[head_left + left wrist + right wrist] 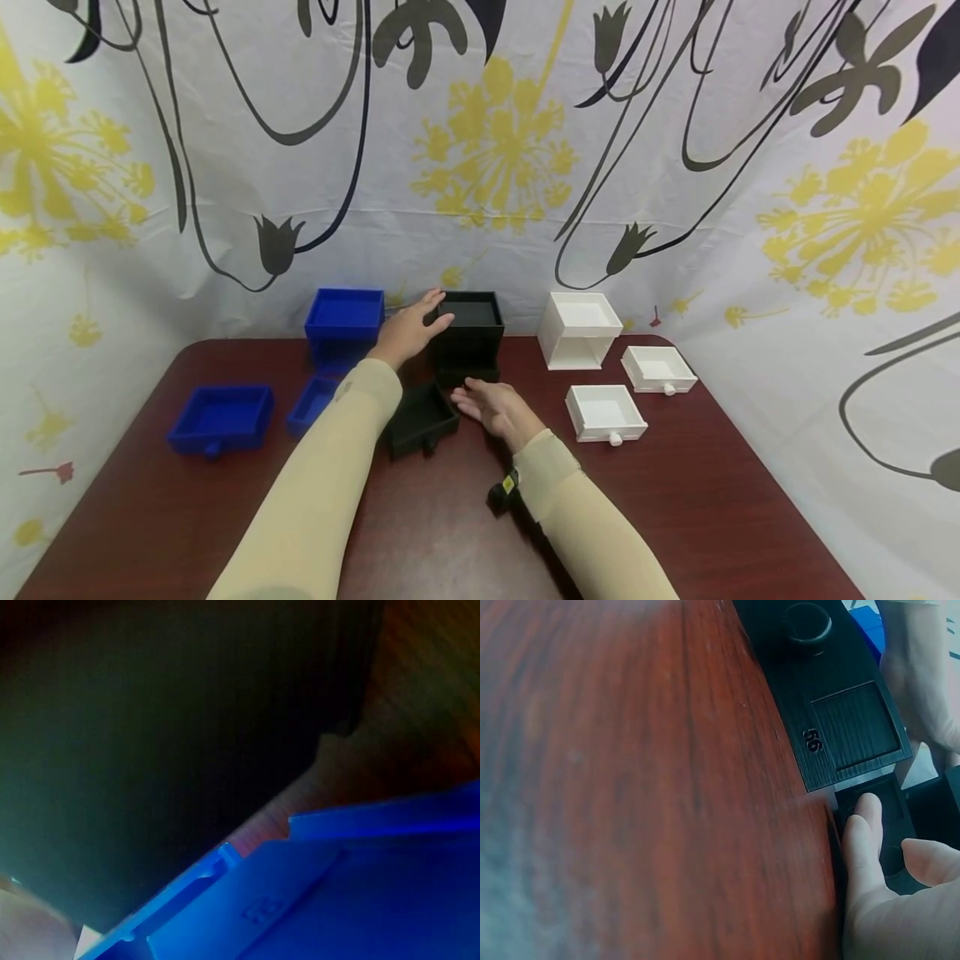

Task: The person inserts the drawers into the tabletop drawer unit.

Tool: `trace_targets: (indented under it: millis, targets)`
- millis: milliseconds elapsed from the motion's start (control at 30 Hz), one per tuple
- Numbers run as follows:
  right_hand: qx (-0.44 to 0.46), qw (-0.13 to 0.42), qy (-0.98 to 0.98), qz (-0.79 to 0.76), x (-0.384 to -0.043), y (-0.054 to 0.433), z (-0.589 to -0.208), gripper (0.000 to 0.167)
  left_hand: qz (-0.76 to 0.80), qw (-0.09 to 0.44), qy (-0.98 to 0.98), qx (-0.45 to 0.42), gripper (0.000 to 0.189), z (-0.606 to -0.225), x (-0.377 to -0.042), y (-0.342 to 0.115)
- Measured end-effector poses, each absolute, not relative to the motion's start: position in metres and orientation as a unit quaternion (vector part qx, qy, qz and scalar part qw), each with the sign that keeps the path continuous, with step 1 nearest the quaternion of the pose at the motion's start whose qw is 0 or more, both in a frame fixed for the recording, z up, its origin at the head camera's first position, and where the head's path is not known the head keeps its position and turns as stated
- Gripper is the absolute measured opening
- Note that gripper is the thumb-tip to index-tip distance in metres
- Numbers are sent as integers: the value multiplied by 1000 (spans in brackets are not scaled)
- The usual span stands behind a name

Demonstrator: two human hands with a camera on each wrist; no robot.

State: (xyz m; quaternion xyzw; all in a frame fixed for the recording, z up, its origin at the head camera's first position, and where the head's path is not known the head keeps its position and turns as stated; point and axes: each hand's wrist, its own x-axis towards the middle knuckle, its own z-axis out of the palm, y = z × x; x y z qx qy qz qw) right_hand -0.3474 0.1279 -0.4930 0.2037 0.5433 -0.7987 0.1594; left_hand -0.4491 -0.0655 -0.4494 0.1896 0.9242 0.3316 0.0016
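A black cabinet (467, 333) stands at the back middle of the table, its upper compartment hollow at the front. My left hand (408, 329) is at its upper left side, thumb and fingers spread at the top edge. Low at the cabinet's front is my right hand (495, 408), fingers extended. In the right wrist view, its index finger and thumb lie on either side of a round knob (892, 859) on a black drawer front. A loose black drawer (408, 443), marked 56 in that view, lies before the cabinet between my arms.
To the left stand a blue cabinet (343, 333) and two loose blue drawers (225, 437), one partly hidden by my left forearm. At the right are a white cabinet (553, 337) and two white drawers (596, 433). A patterned cloth (480, 167) hangs behind the table.
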Motion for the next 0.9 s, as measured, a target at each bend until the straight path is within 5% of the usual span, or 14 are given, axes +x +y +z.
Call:
trace_targets:
  millis: [900]
  targets:
    - [198, 157, 548, -797, -351, 128, -493, 38, 336, -4, 922, 192, 73, -452, -449, -66]
